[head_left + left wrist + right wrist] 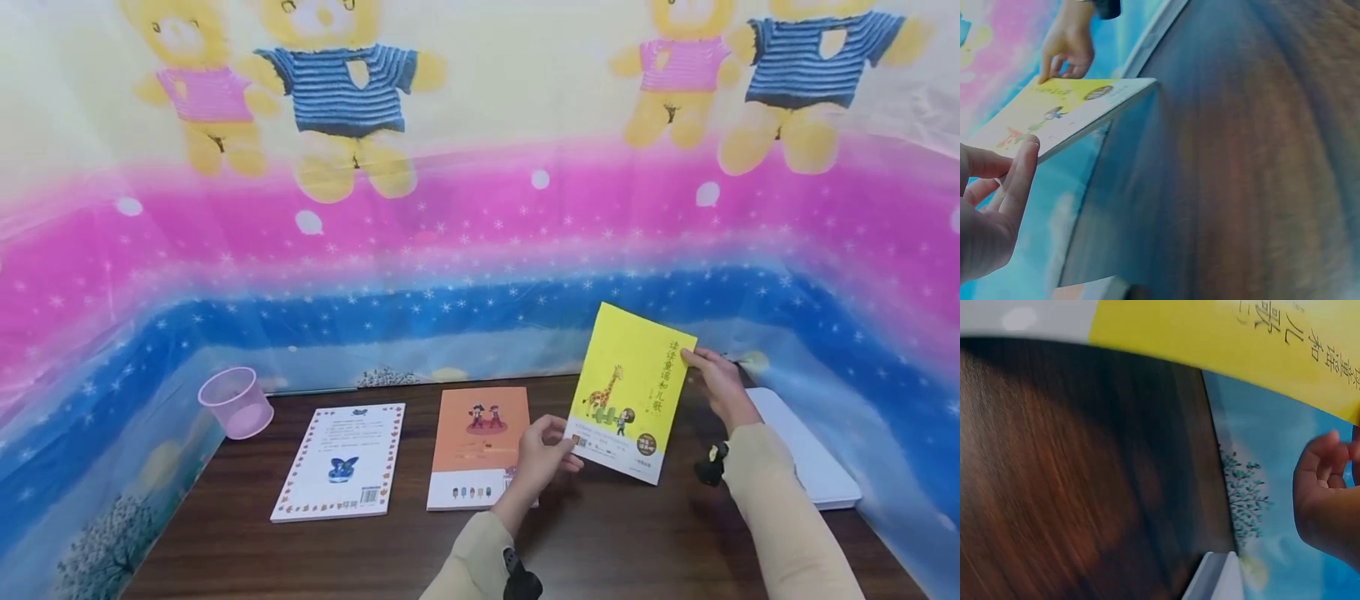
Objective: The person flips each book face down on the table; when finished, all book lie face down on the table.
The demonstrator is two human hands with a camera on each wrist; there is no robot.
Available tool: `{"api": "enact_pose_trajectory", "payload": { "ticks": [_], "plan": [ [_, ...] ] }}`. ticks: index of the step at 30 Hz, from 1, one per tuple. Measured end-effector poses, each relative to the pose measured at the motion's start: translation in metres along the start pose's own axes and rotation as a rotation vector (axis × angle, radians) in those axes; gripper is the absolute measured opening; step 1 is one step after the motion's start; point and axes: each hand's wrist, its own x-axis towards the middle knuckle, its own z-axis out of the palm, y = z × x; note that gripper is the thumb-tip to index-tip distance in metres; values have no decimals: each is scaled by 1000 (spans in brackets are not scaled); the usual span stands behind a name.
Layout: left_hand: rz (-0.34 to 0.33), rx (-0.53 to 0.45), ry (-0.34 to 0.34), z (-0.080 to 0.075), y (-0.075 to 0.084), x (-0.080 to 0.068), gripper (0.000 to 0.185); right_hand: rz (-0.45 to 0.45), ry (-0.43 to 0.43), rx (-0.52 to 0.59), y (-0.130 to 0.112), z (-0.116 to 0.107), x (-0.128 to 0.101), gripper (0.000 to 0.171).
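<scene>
Holding yellow book [628,392] upright, long axis vertical, right hand [718,383] apparently pinching edge, left hand [542,457] pinching corner

beige long sleeves [780,508], black wrist-mounted cameras [711,465]

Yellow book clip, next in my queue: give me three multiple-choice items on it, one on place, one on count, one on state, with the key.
1. Where is the pink cup?
A. at the table's far left corner
B. on the orange book
C. by the right hand

2. How many books lie flat on the table?
A. one
B. two
C. four

3. How is the yellow book held?
A. lying flat, untouched
B. raised off the table between both hands
C. shut under one palm

Key: 1 A, the cup stands left of the white book, beside the wall cloth. 2 B, only the white book and the orange book lie flat. 3 B, the left hand pinches its lower corner, the right hand its right edge, and it stands tilted above the wood.
</scene>
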Motion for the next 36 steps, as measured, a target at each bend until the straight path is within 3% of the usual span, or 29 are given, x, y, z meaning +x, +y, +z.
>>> {"api": "enact_pose_trajectory", "payload": {
  "ticks": [4, 7, 11, 15, 20, 26, 29, 32, 36],
  "plan": [
    [17, -11, 13, -6, 5, 2, 23, -8, 16, -17, -5, -3, -3, 25],
    [31, -12, 24, -10, 10, 5, 24, -15, -1, 34, -20, 1, -15, 21],
    [46, -23, 22, -13, 19, 6, 25, -15, -87, 201, -35, 2, -28, 20],
    [65, -34, 16, -15, 24, 5, 26, 4, -159, 344, -35, -3, -23, 19],
    [98, -33, 12, -17, 27, 5, 24, 13, -199, 413, -34, -8, -18, 39],
    [114, -28, -7, -19, 26, 4, 22, 22, -253, 367, -35, -11, -19, 92],
    [122, -34, -6, -20, 26, 4, 22, 30, -273, 325, -35, -14, -20, 99],
    [130, -31, -2, -21, 27, 4, 24, 28, -285, 293, -37, -16, -20, 90],
    [144, 2, 4, -21, 30, 4, 23, 8, -309, 350, -39, -19, -19, 45]
  ]
}}
